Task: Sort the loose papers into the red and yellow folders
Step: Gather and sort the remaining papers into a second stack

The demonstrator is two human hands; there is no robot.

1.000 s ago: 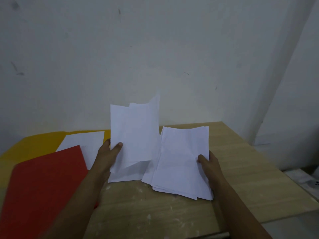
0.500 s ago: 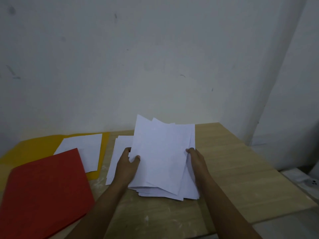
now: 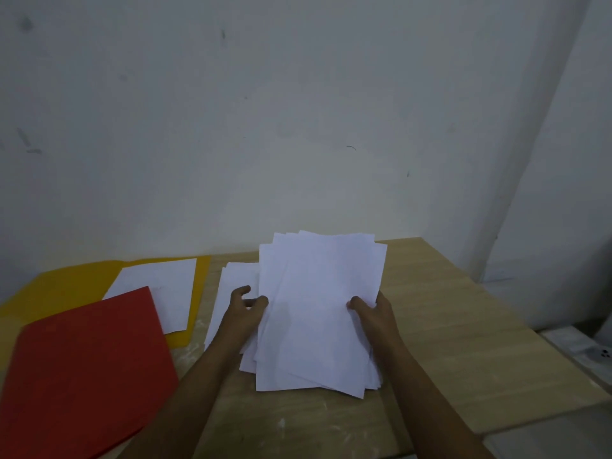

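Observation:
A loose stack of white papers [image 3: 318, 313] is tilted up off the wooden table [image 3: 447, 326]. My right hand [image 3: 372, 313] grips its right edge, thumb on top. My left hand [image 3: 246, 308] pinches its left edge with thumb and fingers. A few more white sheets [image 3: 231, 286] lie flat under my left hand. The red folder [image 3: 82, 369] lies shut at the front left. Behind it the yellow folder [image 3: 76, 279] lies open with one white sheet [image 3: 165, 286] on it, partly covered by the red folder.
A pale wall stands right behind the table. The table's right edge drops to a floor with a white object [image 3: 592, 352] on it. Bare wood shows to the right of the stack and along the front edge.
My left hand laid its raised sheets back onto the stack held by my right hand. Both hands now hold the gathered stack, which has shifted left toward the centre.

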